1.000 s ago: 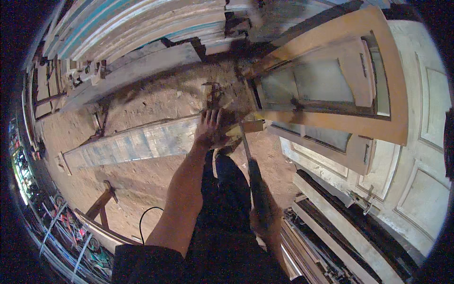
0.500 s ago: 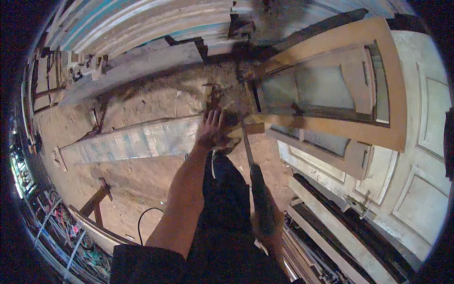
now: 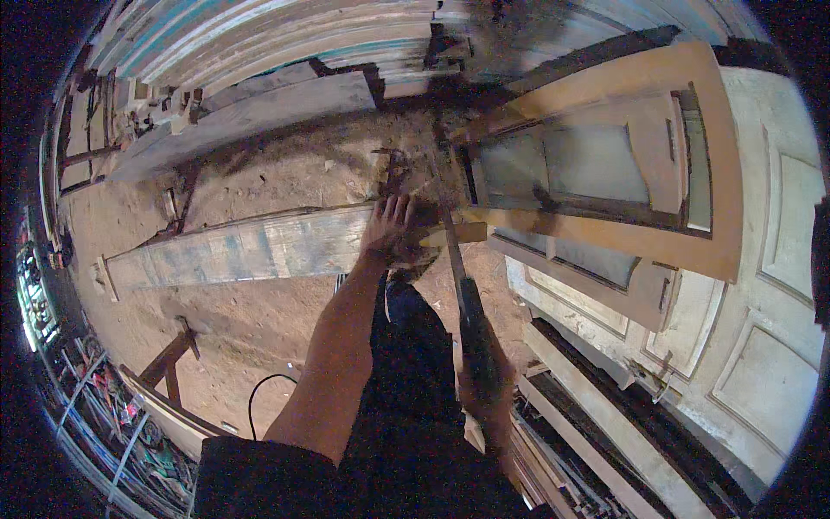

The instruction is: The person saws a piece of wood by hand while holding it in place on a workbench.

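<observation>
My left hand lies palm down near the right end of a wooden bench plank, fingers stretched out and slightly apart. It presses on a piece of wood, whose light yellowish end sticks out to the right. In my right hand, closed and partly blurred, is what looks like a handsaw. Its long narrow blade points away from me and crosses the wood just right of my left hand. My dark-clothed leg is raised between my arms, with the knee close to the plank.
A framed wooden door panel leans at the right, over pale panelled doors. Stacked boards fill the back. Another bench stands behind the plank. Long timbers lie at lower right, a tangle of rods at lower left.
The saw and my right hand have slid a little forward, away from me. My left hand stays in place on the wood; the view has tilted slightly.
</observation>
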A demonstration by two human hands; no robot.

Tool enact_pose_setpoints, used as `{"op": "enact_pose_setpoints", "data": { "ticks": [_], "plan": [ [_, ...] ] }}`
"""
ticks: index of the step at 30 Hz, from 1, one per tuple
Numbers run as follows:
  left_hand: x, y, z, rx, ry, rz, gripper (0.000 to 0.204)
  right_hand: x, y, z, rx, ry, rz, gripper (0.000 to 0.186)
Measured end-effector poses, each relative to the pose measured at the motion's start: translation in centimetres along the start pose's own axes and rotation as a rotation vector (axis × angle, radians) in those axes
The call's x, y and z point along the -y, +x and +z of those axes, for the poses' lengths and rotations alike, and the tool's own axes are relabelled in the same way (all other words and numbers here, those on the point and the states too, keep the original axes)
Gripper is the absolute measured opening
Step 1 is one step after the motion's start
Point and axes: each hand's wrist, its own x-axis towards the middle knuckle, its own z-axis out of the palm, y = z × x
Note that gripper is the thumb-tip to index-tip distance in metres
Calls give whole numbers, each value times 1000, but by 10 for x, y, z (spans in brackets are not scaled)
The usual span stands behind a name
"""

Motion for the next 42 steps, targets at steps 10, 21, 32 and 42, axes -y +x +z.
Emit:
{"op": "enact_pose_setpoints", "data": {
  "ticks": [10, 21, 32, 42],
  "plan": [
    [-9, 9, 11, -217, -54, 128, 108, -6, 37, 17, -16, 81, 24, 57],
    [-8, -6, -4, -147, -23, -47, 98, -16, -5, 6, -34, -42, -127, 52],
    [-5, -1, -6, -112, -42, 7, 95, 13, -60, -14, -31, -109, -38, 55],
    [2, 12, 27, -93, -56, 29, 115, 1, -47, -3, -38, -55, 3, 60]
  ]
}}
